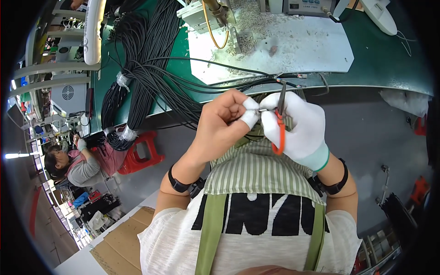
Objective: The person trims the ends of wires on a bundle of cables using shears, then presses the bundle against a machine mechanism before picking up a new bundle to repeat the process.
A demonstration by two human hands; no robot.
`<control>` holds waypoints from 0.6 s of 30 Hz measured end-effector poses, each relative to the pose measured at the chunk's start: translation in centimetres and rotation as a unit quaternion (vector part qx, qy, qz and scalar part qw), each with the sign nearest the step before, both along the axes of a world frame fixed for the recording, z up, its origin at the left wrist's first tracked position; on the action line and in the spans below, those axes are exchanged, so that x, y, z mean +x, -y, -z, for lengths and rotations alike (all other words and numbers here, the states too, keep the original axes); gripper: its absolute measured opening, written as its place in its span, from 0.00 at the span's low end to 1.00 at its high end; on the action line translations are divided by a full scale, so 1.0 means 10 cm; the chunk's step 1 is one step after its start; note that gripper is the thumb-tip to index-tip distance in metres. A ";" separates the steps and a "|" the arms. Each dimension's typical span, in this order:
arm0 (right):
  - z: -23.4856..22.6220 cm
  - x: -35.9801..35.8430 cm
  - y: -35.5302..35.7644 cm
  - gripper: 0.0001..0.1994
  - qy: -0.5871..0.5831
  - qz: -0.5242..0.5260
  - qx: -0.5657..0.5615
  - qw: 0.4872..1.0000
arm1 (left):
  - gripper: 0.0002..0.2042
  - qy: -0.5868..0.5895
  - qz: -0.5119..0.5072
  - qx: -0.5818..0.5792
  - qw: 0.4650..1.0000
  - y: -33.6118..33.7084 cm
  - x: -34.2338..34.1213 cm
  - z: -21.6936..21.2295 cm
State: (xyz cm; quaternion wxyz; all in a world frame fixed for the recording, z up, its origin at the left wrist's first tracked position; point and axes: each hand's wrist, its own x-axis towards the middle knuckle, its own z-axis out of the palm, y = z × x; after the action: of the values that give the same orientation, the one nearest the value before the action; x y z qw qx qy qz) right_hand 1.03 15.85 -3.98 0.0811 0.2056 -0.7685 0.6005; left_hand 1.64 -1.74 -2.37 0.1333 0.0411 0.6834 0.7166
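My left hand (218,123), bare apart from white coverings on the thumb and forefinger tips, is closed in a pinch on a cable end (263,110). Against it, the white-gloved fingers of my right hand (298,126) meet the same end. Held in the right palm is an orange-handled cutting or gripping tool (280,130) with narrow dark jaws pointing away from me; scissors or pliers, I cannot tell which. Just beyond my hands, several black cables (243,85) run along the bench edge, some with stripped or connector-tipped ends (300,78).
Bundled black cables (142,73) lie at the left of the green bench (380,59). A white board (311,46) strewn with scraps carries a metal fixture (220,13). Behind it stands a grey control box (307,7). Another person (87,162) sits at left near a red stool (144,153).
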 end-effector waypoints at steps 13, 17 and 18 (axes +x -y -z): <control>-0.11 -0.02 -0.05 0.07 -0.089 0.049 0.289 0.952 | 0.06 -0.088 -0.078 -0.052 0.992 -0.15 -0.13 -0.02; -0.17 -0.03 -0.06 0.07 0.165 -0.056 0.088 0.981 | 0.06 -0.186 -0.076 -0.117 0.973 -0.10 -0.12 0.02; -0.15 -0.04 -0.07 0.07 0.158 -0.064 0.087 0.982 | 0.07 -0.244 -0.044 -0.193 0.949 -0.05 -0.13 0.02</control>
State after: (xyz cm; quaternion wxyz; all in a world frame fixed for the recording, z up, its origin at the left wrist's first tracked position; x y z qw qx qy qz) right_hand 0.59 16.51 -2.51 -0.0979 0.1634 -0.8063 0.5600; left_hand 0.29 -1.21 -2.54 -0.0640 0.1582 0.8214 0.5442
